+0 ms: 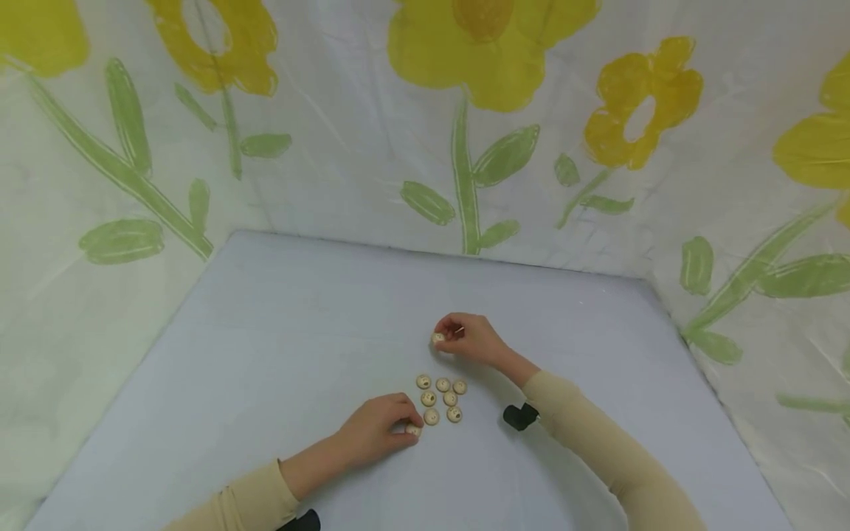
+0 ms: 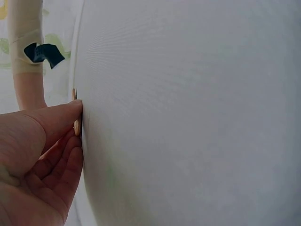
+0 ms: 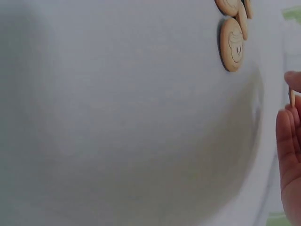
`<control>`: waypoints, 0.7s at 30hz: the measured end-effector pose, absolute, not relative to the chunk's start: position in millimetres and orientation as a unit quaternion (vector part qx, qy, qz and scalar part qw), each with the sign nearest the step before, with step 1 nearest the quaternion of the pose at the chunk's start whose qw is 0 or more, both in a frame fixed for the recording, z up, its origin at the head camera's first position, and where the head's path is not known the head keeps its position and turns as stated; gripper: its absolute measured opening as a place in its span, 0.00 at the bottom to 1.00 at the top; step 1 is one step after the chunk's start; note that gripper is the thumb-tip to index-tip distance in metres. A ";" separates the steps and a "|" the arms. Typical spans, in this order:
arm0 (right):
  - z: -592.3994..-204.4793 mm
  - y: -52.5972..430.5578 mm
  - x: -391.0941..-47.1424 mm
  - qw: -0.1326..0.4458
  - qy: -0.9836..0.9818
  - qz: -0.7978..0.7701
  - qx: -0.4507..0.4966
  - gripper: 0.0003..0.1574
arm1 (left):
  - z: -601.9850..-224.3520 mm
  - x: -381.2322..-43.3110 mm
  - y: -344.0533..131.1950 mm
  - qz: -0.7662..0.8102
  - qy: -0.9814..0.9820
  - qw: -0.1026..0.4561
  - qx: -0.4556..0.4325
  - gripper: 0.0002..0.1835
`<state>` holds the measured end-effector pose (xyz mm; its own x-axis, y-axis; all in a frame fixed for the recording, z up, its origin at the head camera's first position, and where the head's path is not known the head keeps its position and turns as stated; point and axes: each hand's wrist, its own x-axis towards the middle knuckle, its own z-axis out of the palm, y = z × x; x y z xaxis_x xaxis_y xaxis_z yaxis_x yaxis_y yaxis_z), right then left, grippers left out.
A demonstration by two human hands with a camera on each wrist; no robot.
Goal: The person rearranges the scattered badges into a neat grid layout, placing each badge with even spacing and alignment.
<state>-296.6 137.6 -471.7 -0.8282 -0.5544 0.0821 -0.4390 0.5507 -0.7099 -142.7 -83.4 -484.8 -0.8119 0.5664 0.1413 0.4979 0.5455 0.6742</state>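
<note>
Several small round tan discs with faces printed on them lie in a loose cluster on the pale table. At the cluster's near left corner my left hand pinches one disc between thumb and fingers, low at the tabletop. In the left wrist view that disc shows edge-on beneath the thumb. Beyond the cluster, my right hand holds another disc by its edge, thumb against fingertips. The right wrist view catches this held disc side-on, with a printed disc lying on the table nearby.
A pale table spreads around the discs. White sheeting painted with yellow flowers rises along its back and sides. Dark wrist-worn pieces sit at both sleeves.
</note>
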 end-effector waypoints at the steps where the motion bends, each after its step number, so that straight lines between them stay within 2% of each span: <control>1: -472.0 135.7 -299.1 0.076 0.878 -0.378 -0.283 0.14 | -484.7 -142.7 -83.5 0.367 0.878 0.046 0.302 0.06; 21: -475.4 94.5 -352.4 0.060 0.885 -0.390 -0.249 0.11 | -484.7 -142.6 -85.2 0.379 0.873 0.053 0.303 0.06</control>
<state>-352.4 94.5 -475.4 -0.8691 -0.4868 0.0879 -0.3935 0.5724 -0.7194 -142.6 -85.2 -484.7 -0.8107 0.5691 0.1376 0.4889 0.5286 0.6939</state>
